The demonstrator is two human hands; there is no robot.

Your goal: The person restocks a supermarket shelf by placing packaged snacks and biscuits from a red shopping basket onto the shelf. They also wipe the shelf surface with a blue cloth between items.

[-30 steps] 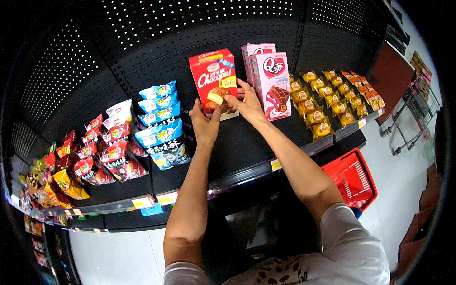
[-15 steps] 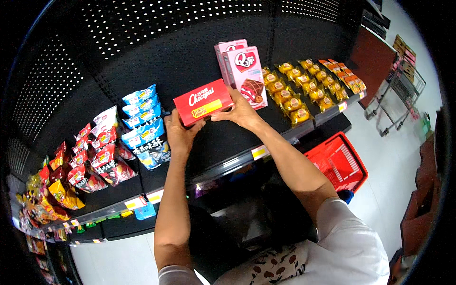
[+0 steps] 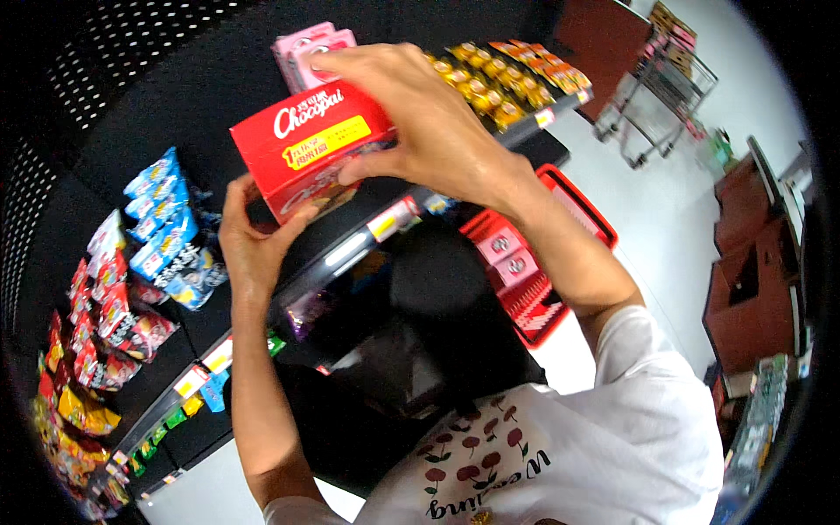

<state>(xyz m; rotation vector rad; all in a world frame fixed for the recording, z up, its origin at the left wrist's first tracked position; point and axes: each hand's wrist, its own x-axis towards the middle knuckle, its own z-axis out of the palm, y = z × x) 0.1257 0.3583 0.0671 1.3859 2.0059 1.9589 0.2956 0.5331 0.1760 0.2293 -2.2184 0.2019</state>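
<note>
A red snack box (image 3: 297, 140) with white lettering and a yellow label strip is held in both hands, tilted above the black shelf (image 3: 328, 232). My left hand (image 3: 249, 232) grips its lower left corner, with the thumb on the lower front. Across the right end, my right hand (image 3: 429, 131) has its fingers over the top and its thumb on the front. Just behind the box stand two pink boxes (image 3: 297, 52), partly hidden by it and my right hand. Blue snack bags (image 3: 171, 236) stand in a row left of my left hand.
Red and yellow snack bags (image 3: 105, 324) line the shelf's left. Gold-wrapped cakes (image 3: 486, 79) and orange packets (image 3: 547, 66) lie to the right. A red basket (image 3: 573, 197) on the floor holds pink boxes (image 3: 507, 258). A metal cart (image 3: 656, 109) stands farther right.
The red box appears larger and farther left, its lower front face now showing. My view has turned right, and more of the basket's inside shows. Both hands keep hold.
</note>
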